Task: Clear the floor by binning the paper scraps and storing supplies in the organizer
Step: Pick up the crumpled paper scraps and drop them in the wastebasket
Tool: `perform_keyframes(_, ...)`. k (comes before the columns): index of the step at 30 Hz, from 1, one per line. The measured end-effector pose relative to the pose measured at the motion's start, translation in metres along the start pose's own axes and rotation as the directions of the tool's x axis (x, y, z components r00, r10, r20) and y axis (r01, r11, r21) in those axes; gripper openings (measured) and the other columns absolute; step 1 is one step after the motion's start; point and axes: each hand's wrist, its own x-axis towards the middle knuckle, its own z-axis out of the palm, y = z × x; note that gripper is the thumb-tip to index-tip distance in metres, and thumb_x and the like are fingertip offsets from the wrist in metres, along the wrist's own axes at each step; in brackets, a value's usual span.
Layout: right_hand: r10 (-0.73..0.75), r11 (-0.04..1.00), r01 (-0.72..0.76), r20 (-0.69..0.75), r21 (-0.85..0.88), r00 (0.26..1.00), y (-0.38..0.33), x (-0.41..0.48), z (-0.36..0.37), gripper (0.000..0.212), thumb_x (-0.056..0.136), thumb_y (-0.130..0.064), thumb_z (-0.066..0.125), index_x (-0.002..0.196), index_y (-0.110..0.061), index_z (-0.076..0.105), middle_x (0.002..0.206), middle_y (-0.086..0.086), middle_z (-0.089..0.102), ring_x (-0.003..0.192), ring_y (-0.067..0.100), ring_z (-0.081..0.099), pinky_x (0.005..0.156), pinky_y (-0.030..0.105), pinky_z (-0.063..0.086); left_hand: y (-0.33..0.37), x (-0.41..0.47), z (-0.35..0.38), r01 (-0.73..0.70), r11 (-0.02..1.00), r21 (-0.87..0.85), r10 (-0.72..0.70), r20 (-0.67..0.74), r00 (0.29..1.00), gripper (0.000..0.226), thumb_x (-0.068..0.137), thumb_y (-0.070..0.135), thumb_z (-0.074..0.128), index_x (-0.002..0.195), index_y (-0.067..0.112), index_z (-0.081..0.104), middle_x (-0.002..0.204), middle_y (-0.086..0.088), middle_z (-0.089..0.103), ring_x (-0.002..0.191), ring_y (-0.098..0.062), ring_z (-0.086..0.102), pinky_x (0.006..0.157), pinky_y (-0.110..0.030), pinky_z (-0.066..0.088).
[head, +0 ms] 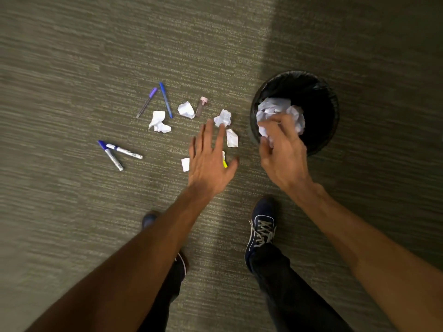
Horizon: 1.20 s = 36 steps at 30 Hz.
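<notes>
A black mesh bin [322,143] stands on the carpet at the right. My right hand [284,152] hovers over its near-left rim, fingers curled on a big wad of crumpled white paper [280,111]. My left hand [209,164] is open with fingers spread, low over the floor beside the bin. It partly covers a yellow highlighter [225,163] and a small paper scrap [185,164]. More scraps lie just beyond its fingertips [223,118], [232,137], and farther left [186,109], [159,122]. No organizer is in view.
A purple pen [146,102] and a blue pen [166,99] lie at the back left. Two white markers with blue caps [117,154] lie at the left. A small tube with a pink cap [201,106] rests between scraps. My shoes [261,226] stand below.
</notes>
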Motion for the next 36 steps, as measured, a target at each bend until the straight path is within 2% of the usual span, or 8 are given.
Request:
perform_keyframes(4, -0.063, 0.998, 0.062, 0.136, 0.014, 0.989, -0.015, -0.010, 0.045, 0.036, 0.085, -0.005, 0.059, 0.121, -0.010, 0.061, 0.123, 0.010, 0.053, 0.095, 0.026, 0.062, 0.068, 0.043, 0.056, -0.051, -0.015, 0.010, 0.063, 0.998, 0.029, -0.064, 0.033, 0.997, 0.087, 0.085, 0.055, 0.056, 0.156, 0.018, 0.022, 0.164, -0.016, 0.013, 0.150, -0.035, 0.016, 0.118, -0.057, 0.021)
perform_keyframes(10, 0.120, 0.989, -0.076, 0.395, -0.124, 0.911, 0.020, -0.001, 0.143, 0.066, 0.086, -0.017, 0.066, 0.146, -0.017, 0.039, 0.137, 0.015, 0.039, 0.105, 0.041, 0.059, 0.085, 0.046, 0.053, -0.113, -0.016, 0.057, 0.152, 0.988, 0.002, -0.149, 0.201, 0.968, 0.095, 0.081, 0.049, 0.069, 0.156, 0.036, 0.012, 0.166, -0.007, -0.009, 0.153, -0.033, -0.003, 0.112, -0.071, 0.017)
perform_keyframes(12, 0.178, 0.984, -0.147, 0.412, -0.104, 0.894, 0.042, 0.008, 0.176, 0.082, 0.083, -0.019, 0.072, 0.153, -0.023, 0.029, 0.141, 0.016, 0.034, 0.120, 0.039, 0.053, 0.100, 0.044, 0.048, -0.133, -0.013, 0.080, 0.187, 0.982, -0.017, -0.176, 0.259, 0.950, 0.097, 0.082, 0.045, 0.073, 0.155, 0.040, 0.009, 0.165, -0.006, -0.015, 0.152, -0.036, -0.004, 0.109, -0.073, 0.024)
perform_keyframes(16, 0.351, 0.936, -0.328, 0.415, -0.128, 0.840, 0.084, 0.027, 0.230, 0.114, 0.074, -0.040, 0.084, 0.157, -0.032, 0.007, 0.159, 0.023, 0.010, 0.148, 0.040, 0.016, 0.118, 0.051, 0.027, -0.160, -0.004, 0.119, 0.267, 0.963, -0.018, -0.245, 0.348, 0.905, 0.099, 0.086, 0.033, 0.075, 0.154, 0.045, 0.003, 0.163, -0.009, -0.022, 0.150, -0.043, 0.004, 0.109, -0.066, 0.034)
perform_keyframes(21, 0.287, 0.958, -0.252, 0.395, -0.140, 0.873, 0.099, 0.028, 0.267, 0.133, 0.060, -0.044, 0.091, 0.158, -0.026, 0.003, 0.145, 0.025, 0.025, 0.135, 0.040, 0.030, 0.111, 0.046, 0.034, -0.173, 0.008, 0.149, 0.271, 0.963, -0.010, -0.251, 0.346, 0.904, 0.084, 0.091, 0.029, 0.069, 0.155, 0.038, 0.015, 0.163, -0.012, -0.002, 0.146, -0.041, 0.020, 0.110, -0.057, 0.040)
perform_keyframes(24, 0.253, 0.967, -0.218, 0.383, -0.133, 0.888, 0.097, 0.025, 0.279, 0.123, 0.061, -0.034, 0.092, 0.157, -0.023, 0.016, 0.138, 0.023, 0.030, 0.126, 0.037, 0.038, 0.107, 0.038, 0.036, -0.174, 0.016, 0.157, 0.264, 0.964, -0.007, -0.245, 0.352, 0.903, 0.076, 0.092, 0.030, 0.067, 0.153, 0.034, 0.023, 0.162, -0.010, 0.005, 0.144, -0.038, 0.023, 0.108, -0.054, 0.042)
perform_keyframes(29, 0.227, 0.973, -0.209, 0.258, -0.096, 0.939, 0.100, 0.027, 0.288, 0.074, 0.064, -0.015, 0.088, 0.131, -0.011, 0.057, 0.122, 0.019, 0.043, 0.103, 0.032, 0.052, 0.094, 0.040, 0.046, -0.177, 0.020, 0.164, 0.226, 0.974, 0.035, -0.227, 0.269, 0.936, 0.053, 0.090, 0.015, 0.068, 0.138, 0.019, 0.045, 0.149, -0.013, 0.027, 0.129, -0.034, 0.038, 0.094, -0.052, 0.052)
perform_keyframes(36, 0.021, 0.988, 0.021, 0.267, -0.153, 0.963, 0.099, 0.026, 0.291, 0.019, 0.074, -0.001, 0.074, 0.087, -0.003, 0.060, 0.101, 0.021, 0.054, 0.081, 0.038, 0.057, 0.068, 0.043, 0.051, -0.179, 0.025, 0.152, 0.193, 0.976, 0.100, -0.206, 0.148, 0.967, 0.039, 0.095, 0.018, 0.059, 0.133, 0.014, 0.047, 0.127, -0.009, 0.053, 0.116, -0.028, 0.053, 0.082, -0.046, 0.053)
